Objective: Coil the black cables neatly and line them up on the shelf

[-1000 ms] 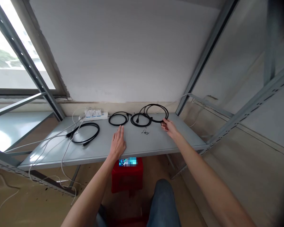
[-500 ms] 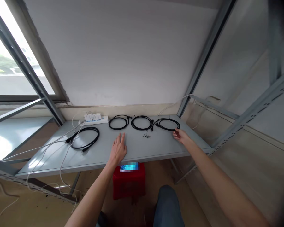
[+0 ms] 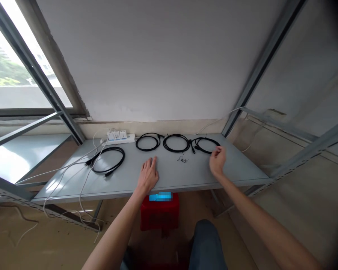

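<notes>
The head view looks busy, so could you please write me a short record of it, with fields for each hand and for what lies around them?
left hand: resting on the grey metal shelf, fingers spread
right hand: fingers curled, beside a black cable coil
rest: two other black cable coils, a white power strip

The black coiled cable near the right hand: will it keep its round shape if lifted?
The black coiled cable looks thin, so probably light and floppy. No tie shows on its loops, so they would likely drop open.
</notes>
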`<state>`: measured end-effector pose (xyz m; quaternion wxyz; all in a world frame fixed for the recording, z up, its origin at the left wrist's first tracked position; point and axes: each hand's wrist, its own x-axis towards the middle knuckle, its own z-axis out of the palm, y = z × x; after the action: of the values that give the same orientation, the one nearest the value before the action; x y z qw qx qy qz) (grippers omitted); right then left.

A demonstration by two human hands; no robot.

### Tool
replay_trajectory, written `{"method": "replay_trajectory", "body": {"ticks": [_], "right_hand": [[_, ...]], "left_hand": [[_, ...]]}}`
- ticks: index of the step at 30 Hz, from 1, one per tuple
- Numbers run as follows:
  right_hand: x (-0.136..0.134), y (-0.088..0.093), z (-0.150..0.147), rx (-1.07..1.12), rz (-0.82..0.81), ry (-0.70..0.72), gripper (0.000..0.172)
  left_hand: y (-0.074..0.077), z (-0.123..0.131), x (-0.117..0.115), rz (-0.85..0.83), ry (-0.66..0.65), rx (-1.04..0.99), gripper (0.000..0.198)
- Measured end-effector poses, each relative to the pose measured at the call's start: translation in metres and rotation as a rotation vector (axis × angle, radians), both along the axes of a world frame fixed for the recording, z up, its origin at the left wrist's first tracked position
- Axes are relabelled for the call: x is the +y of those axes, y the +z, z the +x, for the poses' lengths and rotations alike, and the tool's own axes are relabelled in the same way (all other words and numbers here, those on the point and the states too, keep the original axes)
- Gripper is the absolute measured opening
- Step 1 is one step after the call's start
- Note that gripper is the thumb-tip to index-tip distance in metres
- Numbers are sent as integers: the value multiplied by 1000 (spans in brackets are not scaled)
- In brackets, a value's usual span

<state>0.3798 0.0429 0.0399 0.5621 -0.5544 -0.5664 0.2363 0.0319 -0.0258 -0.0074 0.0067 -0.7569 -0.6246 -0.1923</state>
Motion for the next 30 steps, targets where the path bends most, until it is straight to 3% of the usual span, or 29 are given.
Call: {"method": "replay_trajectory", "body": {"ticks": [6,9,11,18,21,25,28,30], "right_hand": [[-27,-36,-87,-355,209,98,21],[-34,-46,-117,-644,189,392,25],[-35,-47,-127,-798,166,499,24],[-34,-41,-130,-859,75,327,19],[-35,-42,-132,-898,45,284,19],[-34,-45,-133,-926,31,241,17],[-33,-47,-134,-947,21,217,16],[-33,-47,-134,-960,12,211,16]], "left_hand": [[1,0,0,-4,-6,-13,73],[2,-1,0,-6,-10,-32,74],[2,-1,0,-5,-20,-50,75],[8,-8,-4,70,-124,-219,76],[18,-39,2,157,-60,-210,65],[28,-107,15,209,211,-15,53],[24,-148,16,125,349,115,52],[18,-162,14,46,393,177,56]]}}
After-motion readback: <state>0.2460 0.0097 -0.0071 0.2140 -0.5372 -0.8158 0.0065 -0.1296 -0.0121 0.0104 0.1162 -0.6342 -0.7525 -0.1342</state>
